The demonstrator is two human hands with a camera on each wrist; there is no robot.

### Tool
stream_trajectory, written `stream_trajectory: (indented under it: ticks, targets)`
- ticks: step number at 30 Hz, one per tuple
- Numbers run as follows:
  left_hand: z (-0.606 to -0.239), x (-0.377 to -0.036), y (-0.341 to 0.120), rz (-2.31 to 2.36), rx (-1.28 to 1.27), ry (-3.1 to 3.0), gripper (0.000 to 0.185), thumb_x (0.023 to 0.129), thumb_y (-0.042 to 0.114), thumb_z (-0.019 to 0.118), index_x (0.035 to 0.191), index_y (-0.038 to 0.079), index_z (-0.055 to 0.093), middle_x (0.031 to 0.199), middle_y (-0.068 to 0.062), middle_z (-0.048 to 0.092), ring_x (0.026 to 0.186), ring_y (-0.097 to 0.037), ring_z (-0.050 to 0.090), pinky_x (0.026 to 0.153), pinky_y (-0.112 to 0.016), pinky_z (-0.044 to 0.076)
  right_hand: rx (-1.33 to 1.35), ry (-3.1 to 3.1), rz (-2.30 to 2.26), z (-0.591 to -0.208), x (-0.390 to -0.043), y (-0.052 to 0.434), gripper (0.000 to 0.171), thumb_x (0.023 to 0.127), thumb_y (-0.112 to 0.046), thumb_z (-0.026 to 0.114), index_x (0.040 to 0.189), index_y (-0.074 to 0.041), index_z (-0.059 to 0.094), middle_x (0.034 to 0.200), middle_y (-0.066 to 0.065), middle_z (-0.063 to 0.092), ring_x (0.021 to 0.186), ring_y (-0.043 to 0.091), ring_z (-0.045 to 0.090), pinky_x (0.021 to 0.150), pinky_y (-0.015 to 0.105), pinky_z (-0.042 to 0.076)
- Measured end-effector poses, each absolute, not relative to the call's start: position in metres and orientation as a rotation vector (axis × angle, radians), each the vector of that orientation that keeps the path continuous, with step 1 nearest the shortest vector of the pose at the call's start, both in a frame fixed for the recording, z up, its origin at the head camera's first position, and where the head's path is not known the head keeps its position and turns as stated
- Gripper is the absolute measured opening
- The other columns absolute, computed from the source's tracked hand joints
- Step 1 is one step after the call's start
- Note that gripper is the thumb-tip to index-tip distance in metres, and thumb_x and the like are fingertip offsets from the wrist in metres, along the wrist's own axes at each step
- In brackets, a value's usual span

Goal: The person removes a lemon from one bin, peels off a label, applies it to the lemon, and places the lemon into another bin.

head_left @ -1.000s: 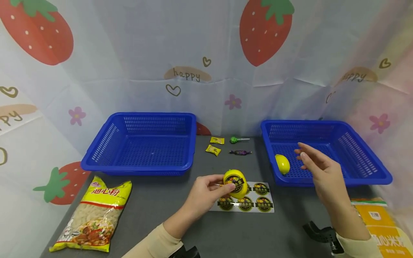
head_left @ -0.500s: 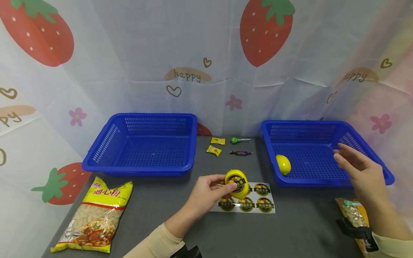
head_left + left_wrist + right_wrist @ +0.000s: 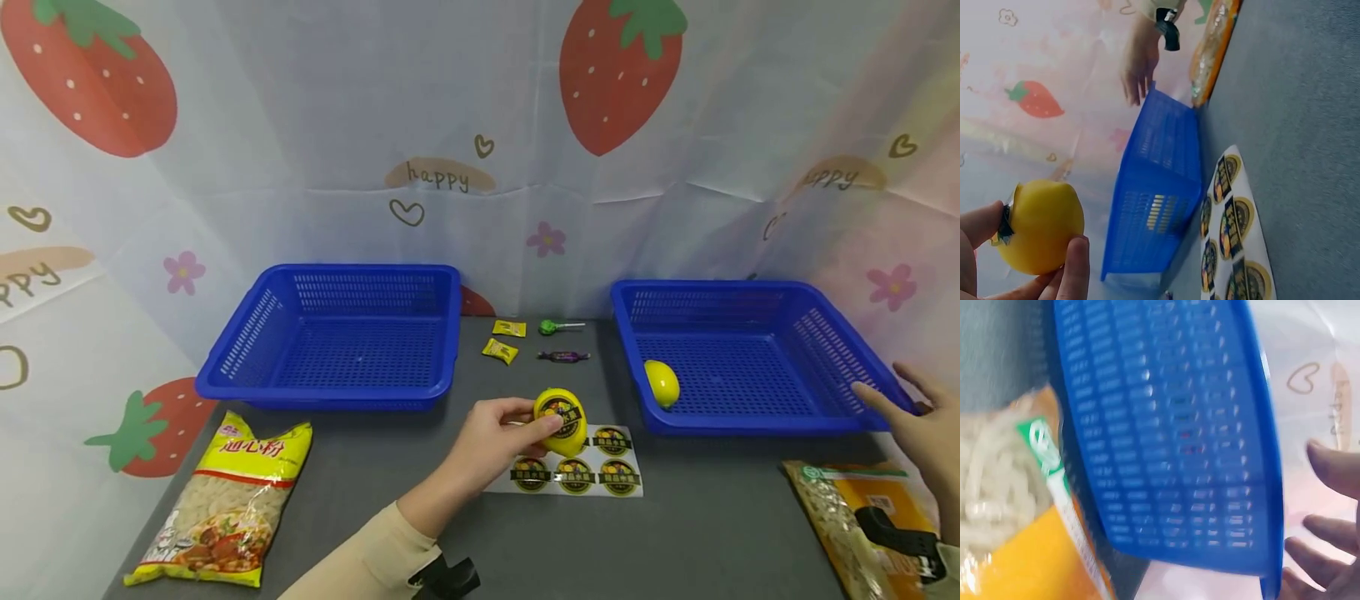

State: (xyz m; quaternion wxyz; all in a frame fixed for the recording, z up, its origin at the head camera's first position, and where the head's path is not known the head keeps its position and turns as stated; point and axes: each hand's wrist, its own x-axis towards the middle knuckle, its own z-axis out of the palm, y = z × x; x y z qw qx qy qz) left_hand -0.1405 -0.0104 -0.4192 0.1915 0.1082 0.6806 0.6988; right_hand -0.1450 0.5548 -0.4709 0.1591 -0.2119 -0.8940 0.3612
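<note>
- Two hands are in view. The left hand (image 3: pixel 498 429) grips a yellow lemon (image 3: pixel 561 419) bearing a round label, thumb and fingers curled around it, just above the left end of the sticker sheet (image 3: pixel 573 472).
- The sticker sheet lies flat on the grey table (image 3: pixel 675 533), between the two baskets and nearer the front edge.
- The right hand (image 3: pixel 918 429) hovers with fingers spread and relaxed, holding nothing, just beside the front right corner of the right blue basket (image 3: pixel 757 423).
- One second lemon (image 3: pixel 662 382) lies inside the right blue basket, against its left wall.
- The left blue basket (image 3: pixel 330 392) stands at the rear left.
- Open table surface lies between the baskets; small wrapped candies (image 3: pixel 500 350) and a green lollipop (image 3: pixel 549 327) occupy its far part.
- A yellow pasta bag (image 3: pixel 228 500) lies near the front left edge; an orange bag (image 3: pixel 862 517) lies at the front right, just below the right hand.
</note>
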Motion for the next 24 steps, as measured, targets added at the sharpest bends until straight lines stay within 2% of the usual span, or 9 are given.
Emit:
stream_trajectory:
  ticks: [1,2,5,7,11,13,16,19,24]
  targets:
    - [-0.418,-0.143,-0.007,1.957,0.298,1.908,0.044,0.091,0.034,0.077,0.121,0.003,0.07,0.107,-0.012,0.076,0.081,-0.027,0.076,0.077,-0.039,0.062,-0.612,-2.585,1.011,-0.481,-0.149,0.567,0.084,0.099,-0.047,0.059,0.163,-0.024,0.01,0.167,0.024,0.012,0.145,0.059,0.02,0.114,0.067,0.028]
    - [-0.417,-0.145,-0.002,1.951,0.297,1.91,0.043,0.091,0.034,0.077,0.12,0.004,0.07,0.105,-0.011,0.077,0.081,-0.028,0.076,0.075,-0.037,0.062,-0.603,-2.611,1.023,-0.486,-0.15,0.574,0.088,0.098,-0.047,0.06,0.163,-0.02,0.007,0.166,0.028,0.009,0.144,0.062,0.017,0.111,0.074,0.021]
    - [-0.413,-0.153,0.017,1.939,0.293,1.918,0.042,0.09,0.035,0.077,0.118,0.005,0.071,0.101,-0.008,0.077,0.079,-0.029,0.075,0.071,-0.034,0.062,-0.568,-2.683,0.95,-0.489,-0.151,0.578,0.097,0.097,-0.048,0.061,0.161,-0.006,0.002,0.161,0.037,0.009,0.14,0.065,0.021,0.109,0.074,0.022]
    - [-0.409,-0.159,0.034,1.938,0.276,1.919,0.04,0.089,0.035,0.078,0.115,0.005,0.071,0.097,-0.006,0.077,0.076,-0.027,0.075,0.07,-0.036,0.062,-0.592,-2.737,0.881,-0.475,-0.146,0.562,0.101,0.097,-0.05,0.061,0.159,0.0,-0.001,0.157,0.042,0.012,0.136,0.067,0.025,0.107,0.074,0.025]
    - [-0.398,-0.169,0.07,1.915,0.183,1.923,0.038,0.086,0.037,0.081,0.108,0.006,0.073,0.088,-0.004,0.076,0.071,-0.023,0.074,0.067,-0.035,0.062,-0.65,-2.827,0.734,-0.439,-0.132,0.522,0.103,0.097,-0.053,0.058,0.155,0.008,-0.001,0.152,0.047,0.013,0.135,0.068,0.024,0.106,0.075,0.027]
    - [-0.394,-0.173,0.087,1.896,0.106,1.935,0.037,0.084,0.039,0.082,0.102,0.008,0.074,0.083,-0.003,0.075,0.069,-0.023,0.074,0.062,-0.032,0.061,-0.653,-2.856,0.702,-0.434,-0.131,0.519,0.104,0.097,-0.055,0.058,0.155,0.009,0.0,0.153,0.046,0.012,0.134,0.068,0.025,0.105,0.075,0.027]
    - [-0.388,-0.18,0.11,1.888,0.004,1.95,0.035,0.082,0.041,0.084,0.092,0.009,0.076,0.075,-0.005,0.073,0.066,-0.023,0.073,0.057,-0.028,0.059,-0.616,-2.87,0.632,-0.455,-0.14,0.543,0.107,0.095,-0.06,0.058,0.156,0.007,0.002,0.154,0.045,0.013,0.129,0.07,0.029,0.1,0.078,0.03]
    - [-0.384,-0.184,0.128,1.934,-0.069,1.933,0.034,0.082,0.041,0.084,0.086,0.008,0.076,0.075,-0.007,0.072,0.064,-0.022,0.072,0.058,-0.028,0.059,-0.634,-2.878,0.619,-0.466,-0.145,0.558,0.107,0.094,-0.062,0.058,0.156,0.006,0.003,0.155,0.043,0.012,0.129,0.07,0.029,0.099,0.079,0.031]
    - [-0.379,-0.183,0.137,1.994,-0.104,1.914,0.041,0.083,0.037,0.084,0.108,0.007,0.073,0.082,-0.007,0.074,0.07,-0.022,0.074,0.071,-0.034,0.062,-0.665,-2.892,0.623,-0.466,-0.145,0.561,0.108,0.094,-0.061,0.059,0.155,0.008,0.005,0.156,0.041,0.009,0.134,0.069,0.024,0.1,0.079,0.03]
